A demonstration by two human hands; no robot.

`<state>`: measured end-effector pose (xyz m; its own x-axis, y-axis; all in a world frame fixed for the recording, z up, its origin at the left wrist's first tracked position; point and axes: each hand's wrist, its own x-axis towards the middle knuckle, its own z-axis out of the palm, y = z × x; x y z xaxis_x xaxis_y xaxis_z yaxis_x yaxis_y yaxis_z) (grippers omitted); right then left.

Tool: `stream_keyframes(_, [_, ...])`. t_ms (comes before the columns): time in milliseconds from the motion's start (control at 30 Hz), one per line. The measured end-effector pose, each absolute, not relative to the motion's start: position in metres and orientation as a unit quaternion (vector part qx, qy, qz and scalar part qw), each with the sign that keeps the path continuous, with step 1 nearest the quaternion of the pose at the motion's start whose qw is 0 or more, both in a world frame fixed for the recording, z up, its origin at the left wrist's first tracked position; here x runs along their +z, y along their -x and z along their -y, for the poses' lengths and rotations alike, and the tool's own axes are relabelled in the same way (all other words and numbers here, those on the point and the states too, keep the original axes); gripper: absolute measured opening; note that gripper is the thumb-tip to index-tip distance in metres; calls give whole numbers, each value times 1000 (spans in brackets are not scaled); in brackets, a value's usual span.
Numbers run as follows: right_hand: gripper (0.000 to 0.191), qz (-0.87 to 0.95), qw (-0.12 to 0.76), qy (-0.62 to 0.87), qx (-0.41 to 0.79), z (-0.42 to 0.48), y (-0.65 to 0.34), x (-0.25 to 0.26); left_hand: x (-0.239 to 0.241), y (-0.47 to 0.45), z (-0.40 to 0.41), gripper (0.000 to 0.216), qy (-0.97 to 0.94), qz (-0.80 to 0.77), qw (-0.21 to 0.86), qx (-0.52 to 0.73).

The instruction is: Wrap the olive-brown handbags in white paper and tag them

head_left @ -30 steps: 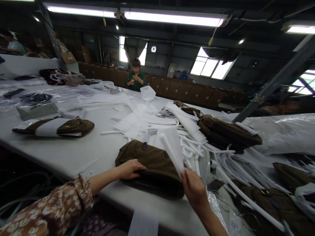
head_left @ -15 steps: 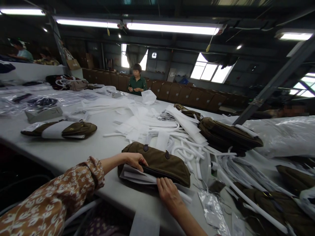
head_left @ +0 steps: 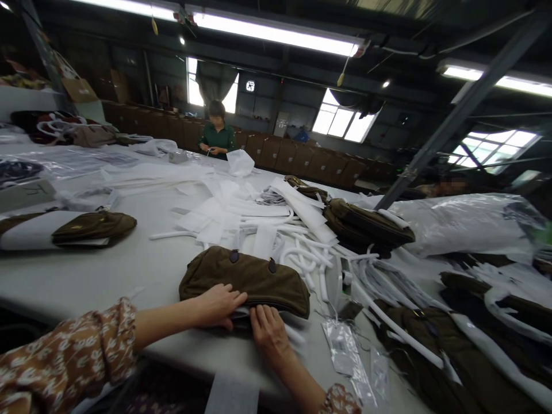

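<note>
An olive-brown fabric bag with two dark leather tabs lies on the white table in front of me. My left hand is closed over the bag's near edge, its thumb underneath. Close beside it, my right hand has bent fingers gripping the white sheets at the bag's opening. A bit of those white sheets sticks out to the right of my right hand. Most of the sheets are hidden by the hands and the bag.
White tubes and paper strips are heaped behind the bag. A wrapped brown bag lies left; more brown bags lie right. Clear-wrapped tags are near my right arm. A person in green is across the table.
My left hand has moved down over the bag's near edge, closer to my right hand. The white sheets that stuck out on the left are now mostly out of sight. The view has swung right.
</note>
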<state>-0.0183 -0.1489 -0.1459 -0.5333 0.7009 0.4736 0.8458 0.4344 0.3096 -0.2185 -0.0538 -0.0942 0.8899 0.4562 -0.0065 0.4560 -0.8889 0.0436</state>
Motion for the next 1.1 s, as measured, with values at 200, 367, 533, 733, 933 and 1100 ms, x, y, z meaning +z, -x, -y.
stream_keyframes(200, [24, 850, 172, 433, -246, 147, 10, -144, -121, 226, 63, 54, -974, -202, -87, 61])
stream_keyframes(367, [26, 826, 222, 449, -259, 151, -7, -129, -133, 236, 62, 54, -972, -190, -107, 91])
stream_keyframes(533, [33, 783, 217, 530, -244, 147, -25, -140, -136, 236, 61, 56, -973, -182, -100, 99])
stream_keyframes(733, [27, 781, 221, 540, -221, 146, -23, -142, -137, 231, 64, 90, -976, -209, -36, 55])
stream_keyframes(933, [40, 855, 216, 411, -231, 201, 15, -145, -134, 229, 66, 79, -974, -225, -6, 31])
stream_keyframes(1100, [17, 825, 283, 414, -261, 234, 46, -211, -126, 227, 64, 54, -979, -192, -30, 62])
